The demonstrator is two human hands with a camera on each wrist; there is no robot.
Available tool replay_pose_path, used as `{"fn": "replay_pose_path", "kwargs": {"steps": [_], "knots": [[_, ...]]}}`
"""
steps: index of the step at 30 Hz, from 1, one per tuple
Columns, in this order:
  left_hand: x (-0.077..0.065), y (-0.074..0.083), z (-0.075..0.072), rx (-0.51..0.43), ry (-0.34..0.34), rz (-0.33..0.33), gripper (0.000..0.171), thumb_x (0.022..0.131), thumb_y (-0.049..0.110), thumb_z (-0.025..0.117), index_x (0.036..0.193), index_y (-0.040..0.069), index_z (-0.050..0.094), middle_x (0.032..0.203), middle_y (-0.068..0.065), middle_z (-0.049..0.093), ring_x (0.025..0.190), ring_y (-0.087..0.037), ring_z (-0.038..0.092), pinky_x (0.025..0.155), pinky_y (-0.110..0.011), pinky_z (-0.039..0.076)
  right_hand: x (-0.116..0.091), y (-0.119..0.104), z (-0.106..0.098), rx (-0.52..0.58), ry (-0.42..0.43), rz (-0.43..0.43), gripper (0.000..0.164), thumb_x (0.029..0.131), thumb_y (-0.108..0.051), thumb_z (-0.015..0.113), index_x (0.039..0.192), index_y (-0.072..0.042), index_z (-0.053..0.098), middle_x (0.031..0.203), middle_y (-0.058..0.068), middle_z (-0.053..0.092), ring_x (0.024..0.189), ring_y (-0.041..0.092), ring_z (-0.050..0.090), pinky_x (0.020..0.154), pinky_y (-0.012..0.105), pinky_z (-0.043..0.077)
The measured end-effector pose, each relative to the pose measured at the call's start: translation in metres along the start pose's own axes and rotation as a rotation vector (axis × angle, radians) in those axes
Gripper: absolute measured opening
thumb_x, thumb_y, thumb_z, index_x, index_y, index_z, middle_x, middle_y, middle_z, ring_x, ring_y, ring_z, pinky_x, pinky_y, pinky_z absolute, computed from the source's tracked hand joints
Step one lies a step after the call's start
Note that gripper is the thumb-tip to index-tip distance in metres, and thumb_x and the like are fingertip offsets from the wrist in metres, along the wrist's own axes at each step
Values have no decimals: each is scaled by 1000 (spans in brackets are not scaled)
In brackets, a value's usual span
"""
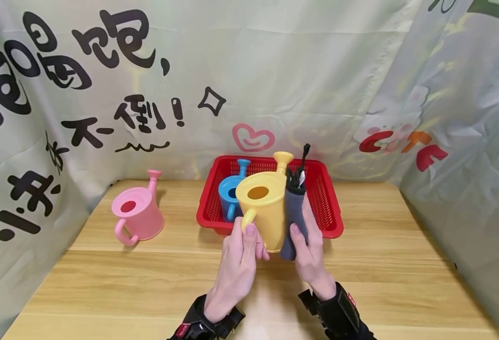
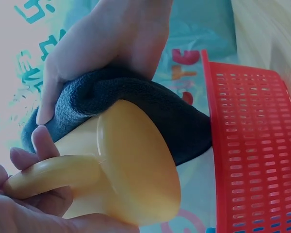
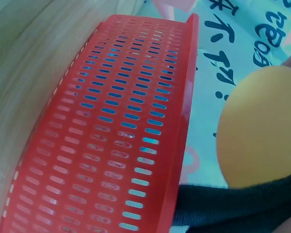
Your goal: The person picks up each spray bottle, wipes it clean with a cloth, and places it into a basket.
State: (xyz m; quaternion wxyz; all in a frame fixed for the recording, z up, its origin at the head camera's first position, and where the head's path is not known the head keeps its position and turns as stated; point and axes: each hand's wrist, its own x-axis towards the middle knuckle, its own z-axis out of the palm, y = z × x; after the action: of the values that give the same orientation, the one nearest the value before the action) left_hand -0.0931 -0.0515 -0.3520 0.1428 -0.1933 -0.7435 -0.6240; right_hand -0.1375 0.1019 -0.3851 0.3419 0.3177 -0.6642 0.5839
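Note:
My left hand [image 1: 237,264] holds a yellow watering can [image 1: 271,222] by its handle, with the spout pointing away. In the left wrist view the fingers curl round the handle [image 2: 58,177] and the can's bottom shows. A dark grey cloth [image 1: 295,217] lies against the can's right side, gripped by my right hand [image 1: 311,252]. Its folds appear in the left wrist view, while the right wrist view catches only a dark strip of it beside the can's base [image 3: 262,131]. Both hands are in front of the red basket [image 1: 334,219], at its near rim.
Inside the basket stands a blue watering can [image 1: 228,208], partly hidden behind the yellow one. A pink watering can [image 1: 145,219] stands on the wooden table [image 1: 402,264] to the left. Printed cloth [image 1: 317,71] hangs behind the table and along both sides.

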Motion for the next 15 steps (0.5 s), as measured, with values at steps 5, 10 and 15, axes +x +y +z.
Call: {"fn": "replay_pose_path", "kwargs": {"steps": [5,10,15], "knots": [[-1,-2,2,5,37,37,17,109,11,37,95,3,43,67,-10,50,58,-11,61,60,-28,55,-2,4,-1,4,1,18,63,93,10,40,155,4,29,160,-3,41,144,11,42,119,22,33],[1,-4,3,-24,101,97,17,109,7,35,95,1,43,69,-11,49,58,-11,60,58,-28,57,-3,16,9,-179,42,-300,54,100,-11,46,152,2,38,163,14,33,153,28,32,125,35,28],[2,-5,2,-53,140,112,18,109,6,32,96,0,43,69,-11,47,55,-13,58,55,-28,55,-6,20,21,-353,98,-492,49,103,-23,45,148,-4,48,160,16,39,151,39,33,126,45,25]]}}
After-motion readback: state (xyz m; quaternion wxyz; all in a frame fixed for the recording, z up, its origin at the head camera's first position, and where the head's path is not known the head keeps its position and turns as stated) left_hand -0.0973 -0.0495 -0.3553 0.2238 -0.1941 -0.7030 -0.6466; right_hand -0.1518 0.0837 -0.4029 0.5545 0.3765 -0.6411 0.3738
